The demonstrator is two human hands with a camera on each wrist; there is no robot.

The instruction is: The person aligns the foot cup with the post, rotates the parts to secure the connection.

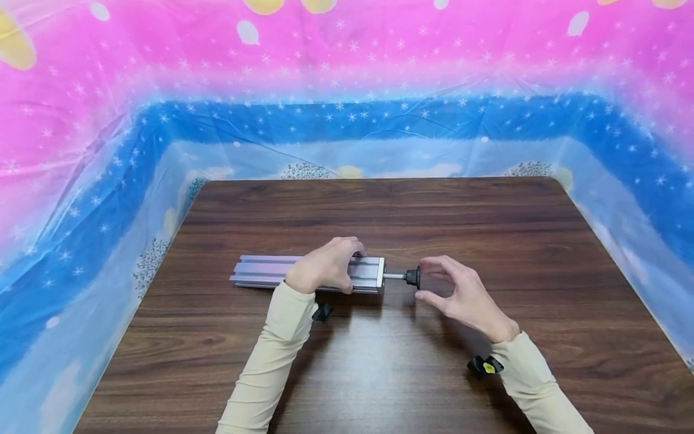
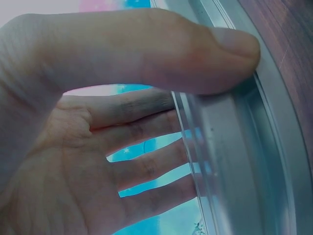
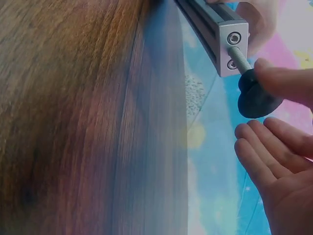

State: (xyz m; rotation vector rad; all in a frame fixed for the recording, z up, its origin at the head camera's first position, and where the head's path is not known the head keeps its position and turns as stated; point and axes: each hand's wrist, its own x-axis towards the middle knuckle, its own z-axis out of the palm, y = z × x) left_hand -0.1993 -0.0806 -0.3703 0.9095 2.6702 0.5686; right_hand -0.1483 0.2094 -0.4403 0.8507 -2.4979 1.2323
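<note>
A length of slotted aluminium profile (image 1: 260, 268) lies crosswise on the table, with a pale end plate (image 1: 381, 274) on its right end. My left hand (image 1: 325, 265) grips it from above, thumb on the near side and fingers over the far side. From the plate sticks out a threaded rod (image 1: 394, 276) carrying a black levelling foot (image 1: 413, 278). Around the foot's outer end my right hand (image 1: 461, 295) spreads its thumb and fingers. In the right wrist view the thumb overlaps the foot (image 3: 257, 98), while the fingers stay apart from it. Two socket screws (image 3: 234, 38) show in the plate.
The dark wood-grain table (image 1: 379, 361) ends at a back edge beyond the profile. A pink and blue patterned cloth (image 1: 347, 120) hangs around its back and sides. Black wrist straps (image 1: 484, 366) sit below both hands.
</note>
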